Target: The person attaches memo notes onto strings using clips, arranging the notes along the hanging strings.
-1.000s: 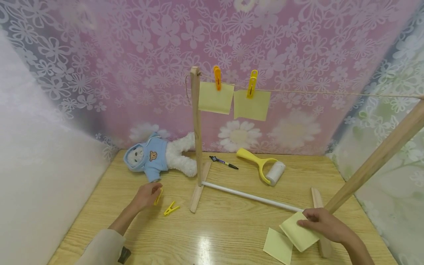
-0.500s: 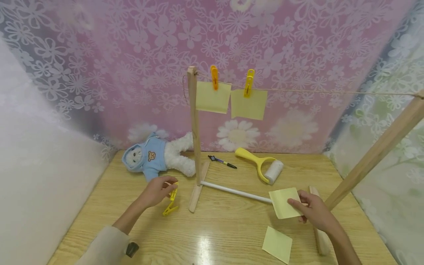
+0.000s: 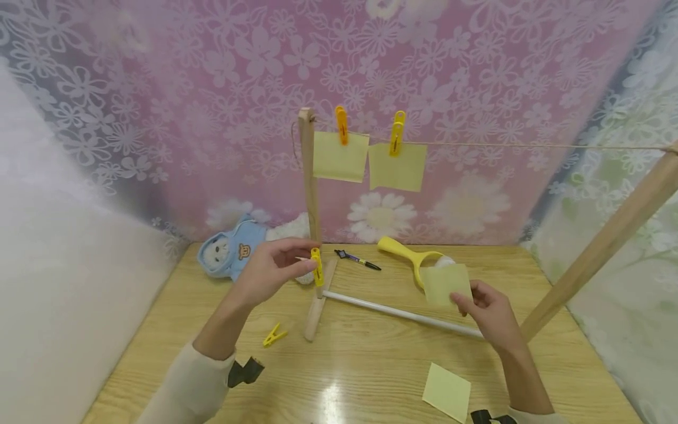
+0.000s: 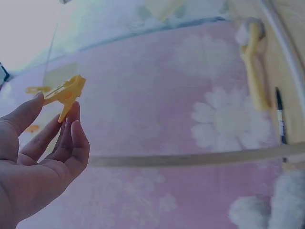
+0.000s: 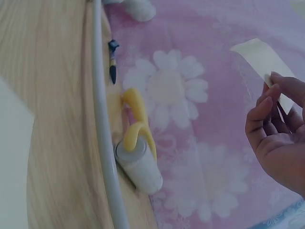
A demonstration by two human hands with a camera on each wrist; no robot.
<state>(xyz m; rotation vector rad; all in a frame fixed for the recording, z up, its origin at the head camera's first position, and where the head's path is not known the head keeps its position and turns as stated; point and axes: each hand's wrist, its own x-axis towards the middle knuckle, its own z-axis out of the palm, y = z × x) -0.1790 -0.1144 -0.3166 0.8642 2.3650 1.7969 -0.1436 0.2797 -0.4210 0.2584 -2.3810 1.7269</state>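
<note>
**Both hands raised, each pinching**

Left hand [image 3: 270,272] lifted off the tabletop, forearm angled up and inward, thumb and fingertips [image 4: 71,126] pinched together. Right hand [image 3: 489,312] raised likewise, palm turned away, fingers [image 5: 262,112] curled in a light pinch. Pale sleeves at both forearms.

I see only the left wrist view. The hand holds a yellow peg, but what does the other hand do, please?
Observer: The right hand pinches a yellow paper note up in the air, above the table.
Operator: Is any paper already on the string?
Observer: Yes, two notes hang from the string, each under its own peg, near the left wooden post.
Operator: Are more pegs left on the table?
Observer: One yellow peg lies there, beside the foot of the post. The left hand holds its peg above it.
</note>
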